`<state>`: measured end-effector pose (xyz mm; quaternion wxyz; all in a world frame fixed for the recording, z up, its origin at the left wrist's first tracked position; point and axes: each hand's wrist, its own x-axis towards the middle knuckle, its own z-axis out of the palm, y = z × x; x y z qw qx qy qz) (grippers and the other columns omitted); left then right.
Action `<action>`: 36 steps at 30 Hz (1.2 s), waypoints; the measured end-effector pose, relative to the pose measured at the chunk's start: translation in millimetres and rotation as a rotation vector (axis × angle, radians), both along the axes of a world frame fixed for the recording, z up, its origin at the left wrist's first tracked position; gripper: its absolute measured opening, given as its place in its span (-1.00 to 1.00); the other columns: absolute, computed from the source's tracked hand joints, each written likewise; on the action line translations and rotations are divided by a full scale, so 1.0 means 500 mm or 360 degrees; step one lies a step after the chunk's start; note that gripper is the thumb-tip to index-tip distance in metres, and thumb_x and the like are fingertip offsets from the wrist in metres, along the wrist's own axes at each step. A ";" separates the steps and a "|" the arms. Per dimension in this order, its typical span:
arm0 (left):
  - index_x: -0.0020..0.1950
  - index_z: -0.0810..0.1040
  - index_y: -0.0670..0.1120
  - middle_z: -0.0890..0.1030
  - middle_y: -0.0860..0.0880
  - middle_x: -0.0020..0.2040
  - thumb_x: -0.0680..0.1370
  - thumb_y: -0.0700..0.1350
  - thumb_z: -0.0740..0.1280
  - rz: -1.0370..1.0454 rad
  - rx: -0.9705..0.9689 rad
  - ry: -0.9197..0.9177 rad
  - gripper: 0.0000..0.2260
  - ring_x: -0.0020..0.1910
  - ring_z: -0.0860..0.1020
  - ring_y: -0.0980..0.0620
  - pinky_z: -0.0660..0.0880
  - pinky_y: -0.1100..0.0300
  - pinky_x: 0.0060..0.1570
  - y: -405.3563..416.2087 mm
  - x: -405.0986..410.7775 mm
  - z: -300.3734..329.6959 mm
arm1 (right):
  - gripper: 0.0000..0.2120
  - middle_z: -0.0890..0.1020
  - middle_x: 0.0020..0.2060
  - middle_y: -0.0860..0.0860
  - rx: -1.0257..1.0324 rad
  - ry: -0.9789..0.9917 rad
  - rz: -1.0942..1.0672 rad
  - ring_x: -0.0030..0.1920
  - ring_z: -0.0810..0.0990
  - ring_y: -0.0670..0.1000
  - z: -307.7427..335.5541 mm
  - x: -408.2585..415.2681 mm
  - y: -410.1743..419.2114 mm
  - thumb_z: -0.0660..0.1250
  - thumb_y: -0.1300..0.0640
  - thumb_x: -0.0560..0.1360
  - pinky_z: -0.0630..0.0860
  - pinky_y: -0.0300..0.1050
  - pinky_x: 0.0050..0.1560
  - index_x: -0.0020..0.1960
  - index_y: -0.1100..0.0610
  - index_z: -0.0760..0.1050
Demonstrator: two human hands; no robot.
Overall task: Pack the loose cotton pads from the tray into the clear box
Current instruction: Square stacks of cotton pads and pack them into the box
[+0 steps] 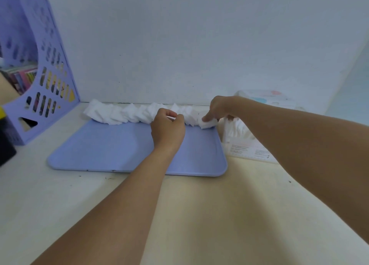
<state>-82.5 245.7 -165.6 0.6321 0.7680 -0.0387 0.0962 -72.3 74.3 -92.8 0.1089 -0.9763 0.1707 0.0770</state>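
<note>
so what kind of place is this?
Probably a home desk or study corner: a lilac perforated plastic file holder with books, a pale tabletop against a plain white wall, and a soft tissue pack.

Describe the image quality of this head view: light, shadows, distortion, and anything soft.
Head view: soft, even light with no glare; faint arm shadows on the desk. Wide-angle stretch enlarges the forearms and bends the file rack. The cotton pads blur into one white row; the clear box is washed out.

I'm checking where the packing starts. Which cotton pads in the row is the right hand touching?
The small stack at the row's right end, by the clear box. The right hand holds it; the left hand works nearer the middle.
</note>
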 end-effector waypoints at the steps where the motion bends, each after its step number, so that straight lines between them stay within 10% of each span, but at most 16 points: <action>1: -0.04 0.51 -0.04 0.57 0.06 -0.19 0.52 -0.10 0.30 -0.0009 0.0010 -0.0003 -0.94 -0.20 0.56 -0.01 0.53 0.08 -0.19 0.000 0.000 0.000 | -0.63 0.52 -0.24 0.09 0.0016 -0.0021 -0.0013 -0.42 0.44 0.08 -0.002 0.001 -0.003 0.48 -0.05 0.51 0.33 -0.16 -0.41 -0.13 0.19 0.40; 12: 0.01 0.51 -0.06 0.57 0.06 -0.15 0.52 -0.10 0.30 -0.0023 0.0058 -0.0007 -0.90 -0.16 0.56 -0.01 0.55 0.04 -0.13 0.001 -0.004 0.002 | -0.51 0.60 -0.12 0.18 0.0200 -0.0276 -0.0168 -0.29 0.53 0.12 -0.011 -0.014 -0.007 0.59 0.07 0.41 0.43 -0.15 -0.42 0.23 0.25 0.52; 17: 0.04 0.51 -0.07 0.56 0.08 -0.17 0.54 -0.08 0.33 -0.0015 0.0011 -0.0028 -0.87 -0.19 0.54 0.04 0.48 0.13 -0.17 0.003 -0.003 0.002 | -0.70 0.61 -0.17 0.13 0.0400 -0.0532 -0.0259 -0.37 0.56 0.13 -0.001 -0.016 -0.012 0.58 0.23 0.36 0.47 -0.17 -0.45 0.06 0.21 0.62; 21: 0.04 0.52 -0.05 0.58 0.06 -0.09 0.52 0.12 0.40 -0.0150 -0.0382 0.0075 -0.73 -0.10 0.57 0.06 0.55 0.13 -0.06 0.005 0.000 0.023 | -0.69 0.63 -0.07 0.12 0.1022 -0.0924 -0.0167 -0.07 0.62 0.12 0.031 -0.021 -0.004 0.58 0.31 0.32 0.63 -0.05 -0.09 -0.01 0.14 0.57; 28: 0.14 0.58 -0.08 0.68 -0.11 0.07 0.64 -0.03 0.33 -0.0620 -0.1123 0.0413 -0.84 -0.16 0.70 -0.03 0.66 0.12 -0.19 0.023 0.001 0.050 | -0.72 0.71 -0.12 0.10 0.1680 -0.0391 0.0294 -0.11 0.72 0.07 0.056 -0.040 0.089 0.46 0.33 0.51 0.68 -0.12 -0.04 0.18 0.20 0.52; 31: 0.19 0.53 -0.11 0.60 -0.12 0.15 0.63 -0.14 0.36 -0.0289 -0.1416 0.0508 -0.84 -0.08 0.65 -0.07 0.64 0.15 -0.31 0.049 0.017 0.051 | -0.75 0.66 0.01 0.12 0.1457 -0.0665 0.0043 -0.02 0.66 0.11 0.046 -0.002 0.088 0.44 0.26 0.51 0.68 -0.05 -0.03 0.19 0.22 0.58; 36: 0.36 0.46 -0.13 0.53 -0.12 0.30 0.57 -0.15 0.40 -0.0074 -0.1493 0.0611 -0.63 0.15 0.57 -0.11 0.65 0.14 -0.31 0.070 0.031 0.046 | -0.17 0.41 0.35 0.08 0.0463 -0.0382 0.0125 0.27 0.51 0.17 -0.011 0.028 0.091 0.59 0.16 0.38 0.61 0.08 0.15 0.55 0.08 0.28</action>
